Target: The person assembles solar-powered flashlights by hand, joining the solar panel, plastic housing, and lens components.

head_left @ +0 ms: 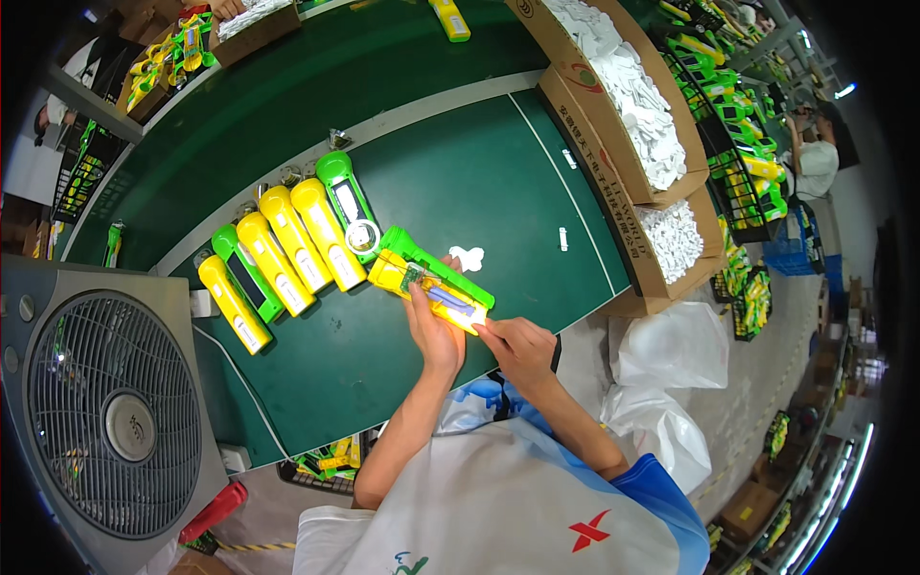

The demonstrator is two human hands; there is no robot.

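Observation:
My left hand (437, 335) is closed around an opened yellow and green flashlight housing (391, 277) from below. Inside the housing lie a small green circuit board (413, 276) and a blue-purple cylinder like a battery (448, 298). At the housing's near right end, the fingers of my right hand (522, 351) are pinched against its edge, beside a bright white patch whose nature I cannot make out. Left of my hands, several yellow and green flashlights (280, 240) lie side by side in a slanting row. A white ring (362, 237) rests at the end of one green flashlight.
Small white pieces (468, 258) lie on the green table (402, 172) beyond my hands. Cardboard boxes (599, 158) of white parts line the right side. A large grey fan (115, 412) stands at left. Another flashlight (449, 20) lies beyond the divider. Other people sit farther off.

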